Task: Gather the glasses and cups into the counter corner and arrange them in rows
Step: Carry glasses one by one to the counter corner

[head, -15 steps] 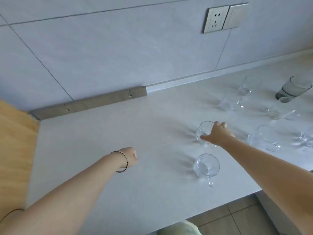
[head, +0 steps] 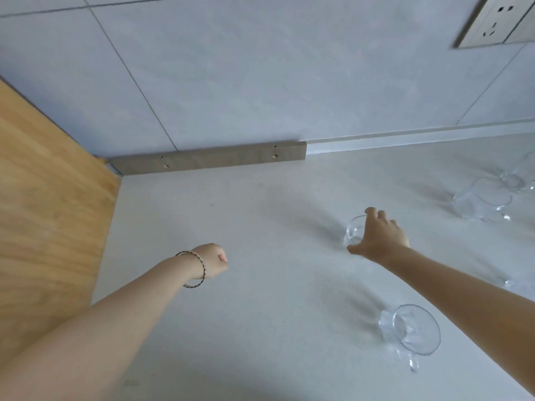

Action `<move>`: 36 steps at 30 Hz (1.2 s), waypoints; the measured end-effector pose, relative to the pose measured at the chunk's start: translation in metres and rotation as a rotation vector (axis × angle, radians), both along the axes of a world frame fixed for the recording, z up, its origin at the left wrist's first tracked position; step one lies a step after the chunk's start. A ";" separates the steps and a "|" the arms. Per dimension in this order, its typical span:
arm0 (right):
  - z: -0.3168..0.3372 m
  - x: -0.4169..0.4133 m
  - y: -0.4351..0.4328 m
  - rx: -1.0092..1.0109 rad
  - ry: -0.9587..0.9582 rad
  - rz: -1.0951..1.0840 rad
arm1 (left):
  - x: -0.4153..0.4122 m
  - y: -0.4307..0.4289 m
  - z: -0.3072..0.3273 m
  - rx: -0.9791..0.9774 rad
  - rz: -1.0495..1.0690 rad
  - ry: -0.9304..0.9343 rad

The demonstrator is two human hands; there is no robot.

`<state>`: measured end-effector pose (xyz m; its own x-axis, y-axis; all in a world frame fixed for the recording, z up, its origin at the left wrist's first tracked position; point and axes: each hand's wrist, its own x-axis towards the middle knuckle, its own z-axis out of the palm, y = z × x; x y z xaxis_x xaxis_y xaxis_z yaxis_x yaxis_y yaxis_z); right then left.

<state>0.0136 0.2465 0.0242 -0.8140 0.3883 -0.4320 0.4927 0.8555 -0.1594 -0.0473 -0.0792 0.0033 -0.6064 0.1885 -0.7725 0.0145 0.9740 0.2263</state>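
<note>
The right hand (head: 379, 237) was clamped on a clear glass cup (head: 353, 231), thumb on its near side and fingers hooked over the far rim, out on the open white counter (head: 260, 328), well to the right of the corner. Against the earlier frame, the grip looked the same, but the cup and hand sat a little further left relative to the handled glass cup (head: 411, 331) nearer the counter's front edge, which suggested the cup had begun to travel toward the corner. Whether it was lifted or sliding, I could not tell.

The left hand (head: 212, 260), with a beaded bracelet (head: 197, 269) at the wrist, hung over the counter with fingers curled together, holding nothing, much as it had half a second before.

The view itself had swung left and closer: the wooden side panel (head: 49, 227) and the grey strip (head: 208, 159) at the wall's foot now filled more of the frame, while the dark tumbler and several cups had dropped out at the right. Only two more glass cups (head: 482, 202) remained visible far right. The corner still held no cups, so the gathering looked barely begun.
</note>
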 end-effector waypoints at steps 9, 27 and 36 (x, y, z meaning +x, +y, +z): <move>0.006 -0.104 -0.197 -0.174 0.041 0.376 | -0.045 -0.120 -0.004 -0.019 0.144 0.041; -0.025 -0.265 -0.412 -0.173 0.163 0.521 | -0.108 -0.202 -0.049 0.016 0.318 -0.022; -0.014 -0.194 -0.350 -0.274 0.099 0.506 | -0.075 -0.208 -0.033 -0.010 0.340 0.020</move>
